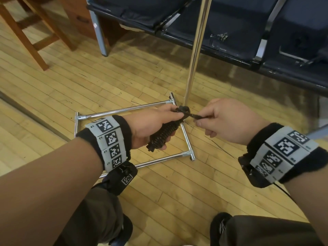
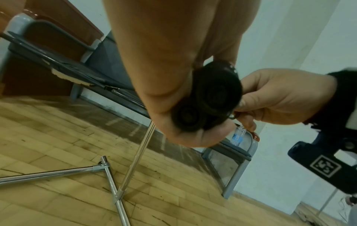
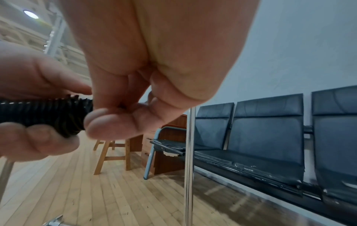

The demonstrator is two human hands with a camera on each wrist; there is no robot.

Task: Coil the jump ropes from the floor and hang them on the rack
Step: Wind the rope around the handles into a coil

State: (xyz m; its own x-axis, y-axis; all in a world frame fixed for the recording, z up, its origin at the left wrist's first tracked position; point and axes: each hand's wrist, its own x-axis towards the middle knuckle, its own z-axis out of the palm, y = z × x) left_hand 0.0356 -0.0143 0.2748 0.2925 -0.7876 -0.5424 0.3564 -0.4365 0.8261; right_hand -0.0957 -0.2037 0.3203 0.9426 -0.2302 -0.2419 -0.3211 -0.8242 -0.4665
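A black jump rope (image 1: pixel 164 130) is wound tightly round its two handles into a short bundle. My left hand (image 1: pixel 150 126) grips this bundle above the rack's base. In the left wrist view the two round handle ends (image 2: pixel 204 100) show between palm and fingers. My right hand (image 1: pixel 218 119) pinches the loose rope end (image 1: pixel 195 116) that sticks out of the bundle's top. The right wrist view shows the ribbed coil (image 3: pixel 48 114) and my right fingertips (image 3: pixel 108 122) closed at its end. The chrome rack (image 1: pixel 196 47) stands just behind both hands.
The rack's rectangular chrome base (image 1: pixel 134 108) lies on the wooden floor under my hands. A row of dark blue seats (image 1: pixel 239 29) runs behind the pole. A wooden stool (image 1: pixel 30 32) and a brown desk (image 1: pixel 78 15) stand at the left. My knees are below.
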